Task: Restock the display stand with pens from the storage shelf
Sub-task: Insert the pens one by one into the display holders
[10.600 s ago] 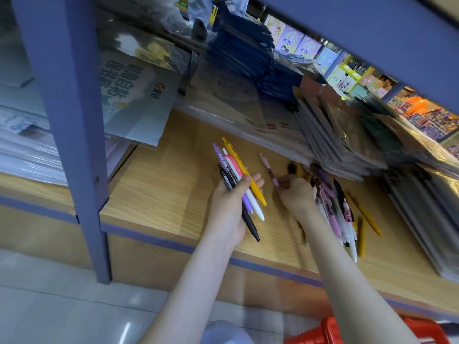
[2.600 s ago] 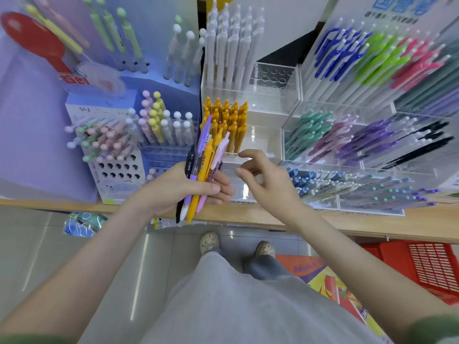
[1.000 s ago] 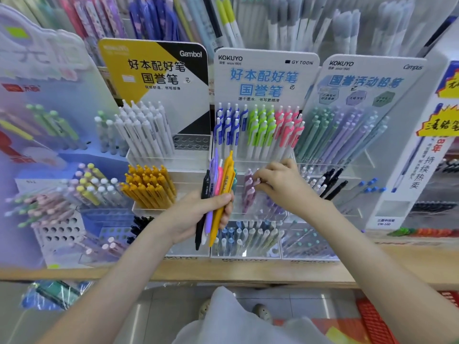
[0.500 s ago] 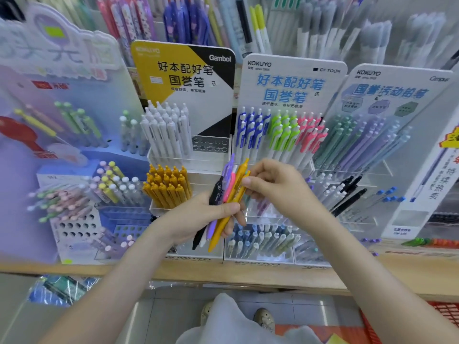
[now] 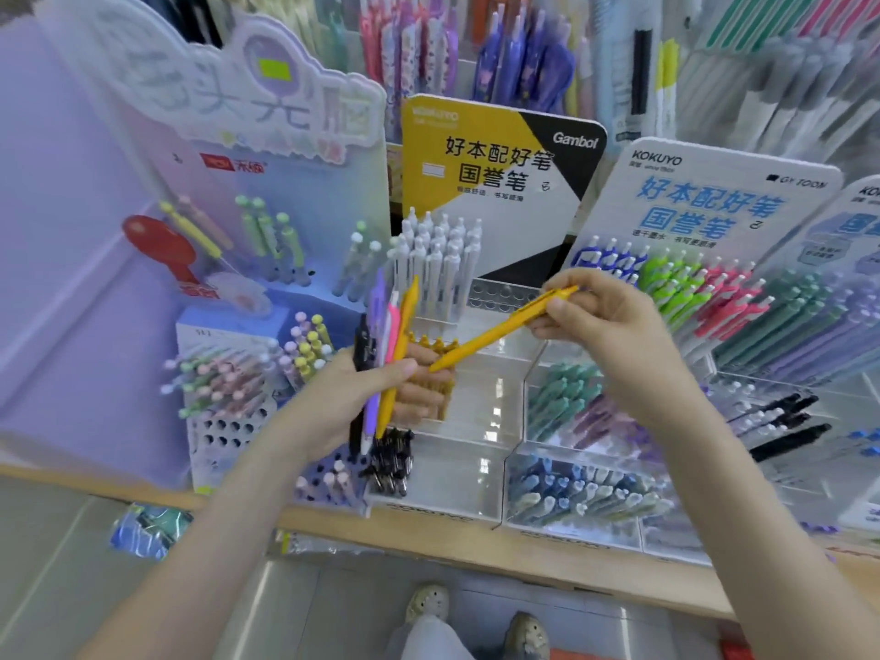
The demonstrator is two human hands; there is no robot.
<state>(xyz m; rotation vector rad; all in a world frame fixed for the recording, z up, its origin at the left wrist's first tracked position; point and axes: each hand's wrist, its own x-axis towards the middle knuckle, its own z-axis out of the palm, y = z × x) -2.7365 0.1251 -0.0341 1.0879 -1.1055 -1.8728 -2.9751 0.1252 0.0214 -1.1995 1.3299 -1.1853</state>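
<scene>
Yellow pen (image 5: 495, 333) pinched at its top in right hand (image 5: 609, 326) grip; left hand (image 5: 352, 397) grip clamps pen bundle (image 5: 391, 335).

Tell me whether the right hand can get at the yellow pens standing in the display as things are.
Probably not cleanly. The left hand and its pen bundle sit right in front of the yellow display pens, and the right hand pinches a loose yellow pen.

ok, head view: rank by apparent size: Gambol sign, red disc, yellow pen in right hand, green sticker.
1. Gambol sign
2. red disc and yellow pen in the right hand: unranked; pen longer, disc wider, pen nearer the camera
3. green sticker
</scene>
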